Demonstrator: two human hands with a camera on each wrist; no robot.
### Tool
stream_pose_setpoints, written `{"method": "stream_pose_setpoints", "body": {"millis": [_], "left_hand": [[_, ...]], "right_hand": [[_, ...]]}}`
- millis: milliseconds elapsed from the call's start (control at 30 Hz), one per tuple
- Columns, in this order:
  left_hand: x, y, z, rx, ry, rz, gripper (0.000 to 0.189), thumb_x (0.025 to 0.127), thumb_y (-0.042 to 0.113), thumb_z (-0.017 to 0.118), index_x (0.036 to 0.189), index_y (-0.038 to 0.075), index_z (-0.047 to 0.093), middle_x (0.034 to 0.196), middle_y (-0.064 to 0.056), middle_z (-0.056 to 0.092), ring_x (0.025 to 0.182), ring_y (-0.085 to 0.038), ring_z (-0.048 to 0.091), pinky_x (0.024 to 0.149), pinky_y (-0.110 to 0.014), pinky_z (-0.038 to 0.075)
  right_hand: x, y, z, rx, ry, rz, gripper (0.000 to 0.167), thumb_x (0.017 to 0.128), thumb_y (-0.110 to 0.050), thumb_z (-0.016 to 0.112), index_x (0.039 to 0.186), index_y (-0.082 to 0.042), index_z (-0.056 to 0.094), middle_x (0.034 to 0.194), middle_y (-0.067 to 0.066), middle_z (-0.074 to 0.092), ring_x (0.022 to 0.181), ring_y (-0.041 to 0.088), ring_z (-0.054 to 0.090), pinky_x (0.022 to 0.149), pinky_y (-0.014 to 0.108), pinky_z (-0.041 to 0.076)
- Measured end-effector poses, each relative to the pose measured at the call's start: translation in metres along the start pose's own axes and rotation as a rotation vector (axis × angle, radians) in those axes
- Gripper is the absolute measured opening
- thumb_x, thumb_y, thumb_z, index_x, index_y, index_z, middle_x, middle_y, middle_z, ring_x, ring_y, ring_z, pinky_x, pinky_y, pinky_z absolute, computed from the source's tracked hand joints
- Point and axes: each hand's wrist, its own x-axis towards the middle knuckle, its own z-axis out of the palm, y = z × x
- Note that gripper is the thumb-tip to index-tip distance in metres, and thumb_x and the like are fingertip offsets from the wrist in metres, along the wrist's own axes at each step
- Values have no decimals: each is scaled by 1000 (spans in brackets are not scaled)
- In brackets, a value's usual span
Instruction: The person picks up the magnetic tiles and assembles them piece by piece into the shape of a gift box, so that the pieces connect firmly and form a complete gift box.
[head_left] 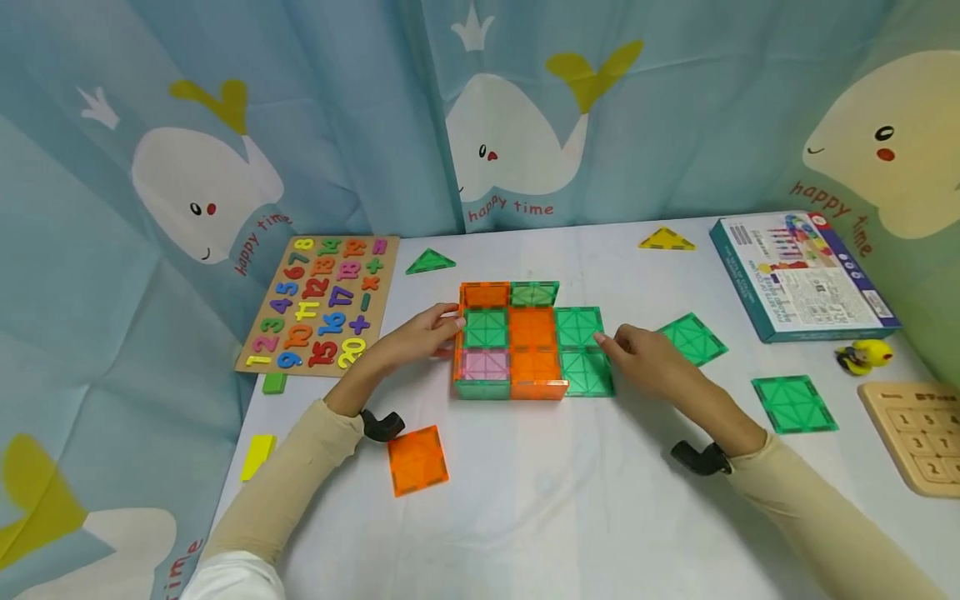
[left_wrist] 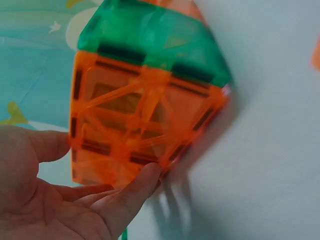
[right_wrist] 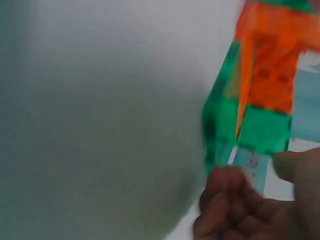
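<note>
Translucent orange, green and pink tiles form a low, part-walled structure [head_left: 533, 327] on the white worktop [head_left: 540, 517], midway along the far edge and set in from it. Walls stand at its left, far and near sides; the right side has no upright wall. There, an upper green tile [head_left: 579, 323] and a lower green tile [head_left: 588, 372] appear to lie flat, side by side.

Left hand [head_left: 423, 332]: positioned at the orange left wall [left_wrist: 120, 110], thumb and fingers spread apart, fingertips against the panel. Right hand [head_left: 645, 358]: fingers curled, thumb at the outer edge of the green pair. Blur prevents confirming whether it pinches a tile.

Step in hand, as judged: fitting the right side while the left hand steadies the structure. The next move would likely call for a light lift at the outer edge and square alignment; excess force could pull the seams apart. A loose orange tile [head_left: 418, 461] lies toward the worktop's near-left corner.
</note>
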Motion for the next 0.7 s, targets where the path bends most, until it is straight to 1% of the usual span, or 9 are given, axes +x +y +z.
{"method": "stream_pose_setpoints", "body": {"millis": [100,133,200,300,333,433,533,633,700], "left_hand": [[-2,-3,4,-2,-5,-2,65,115,40,41,168,8,20,164,-20,44,146,-34,51,113,-47,51],[-2,-4,5,-7,-7,-3,66,115,41,40,169,8,19,163,-20,44,147,-34,50,113,-47,51],[-3,-4,7,-12,-6,-7,67,115,42,39,169,8,18,163,-20,45,147,-34,50,113,-47,51],[-4,-4,8,-2,-5,-7,68,115,42,40,169,8,17,163,-19,46,147,-33,50,114,-48,49],[-5,-4,8,4,-6,-8,68,115,42,40,169,8,17,163,-18,46,147,-33,50,115,-49,49],[-6,-2,9,33,1,-12,68,115,43,41,169,9,17,162,-16,47,148,-31,49,117,-50,46],[-7,-2,10,16,3,-15,68,115,44,41,169,10,18,162,-16,47,149,-30,48,117,-49,46],[-9,-2,10,-18,0,-11,68,115,44,41,169,11,17,162,-17,47,149,-31,48,114,-48,49],[-9,-3,9,-27,2,-9,69,115,44,41,169,11,17,162,-17,47,149,-31,49,113,-48,51]], "right_hand": [[15,2,-4,-158,-77,68,67,114,-51,36,112,11,61,81,16,60,74,29,57,67,42,48],[19,0,-4,-205,-100,82,68,114,-51,36,114,13,62,82,18,61,74,30,58,68,43,49],[26,-4,-3,-273,-126,95,66,114,-48,36,111,12,64,81,18,61,74,31,59,68,43,50],[35,-12,3,-335,-135,105,61,115,-44,36,98,6,66,75,15,57,70,30,59,63,40,48],[36,-13,5,-341,-129,107,59,115,-43,37,94,4,65,74,14,56,69,30,58,62,39,47],[37,-15,7,-333,-114,121,56,114,-43,39,91,1,65,70,11,51,68,29,57,60,37,44],[34,-15,6,-293,-96,120,54,113,-44,41,96,1,64,69,8,47,67,28,56,58,35,42],[29,-16,1,-249,-60,94,51,113,-44,44,97,1,62,69,8,46,65,27,54,55,34,39],[24,-20,-2,-208,-22,57,48,113,-42,46,95,-1,60,68,7,47,62,25,52,54,33,37]]}}
